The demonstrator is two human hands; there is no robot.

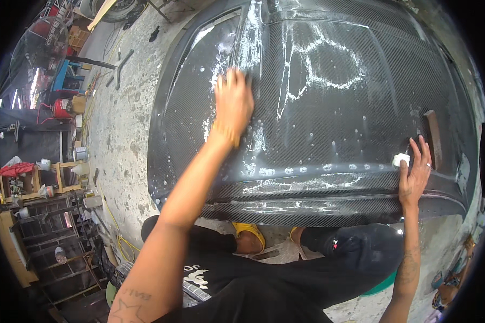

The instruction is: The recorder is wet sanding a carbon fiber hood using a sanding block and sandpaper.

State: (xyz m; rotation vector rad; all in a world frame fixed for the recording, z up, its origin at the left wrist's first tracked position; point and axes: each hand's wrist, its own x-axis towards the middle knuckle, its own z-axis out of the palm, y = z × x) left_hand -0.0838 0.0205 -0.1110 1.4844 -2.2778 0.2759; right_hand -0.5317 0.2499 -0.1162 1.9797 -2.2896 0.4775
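A dark carbon-fibre car hood (334, 140) lies before me, streaked with white residue and dotted with wet drops. On its left part, beside a raised ridge, my left hand (234, 105) presses down with fingers bent and close together; whatever is under them is hidden. Near the right edge, my right hand (414, 175) lies flat with fingers stretched out, a ring on one of them. A small white lump (401, 160) sits against its thumb side, and a brownish slot-shaped opening (432, 140) is just to its right.
Below the hood's near edge are my legs and yellow footwear (251, 237). A concrete floor (126, 102) runs along the left, with a wooden-framed rack (64, 175), a red tank (62, 107) and a yellow cord (123, 242). A tyre (116, 8) lies at the far left.
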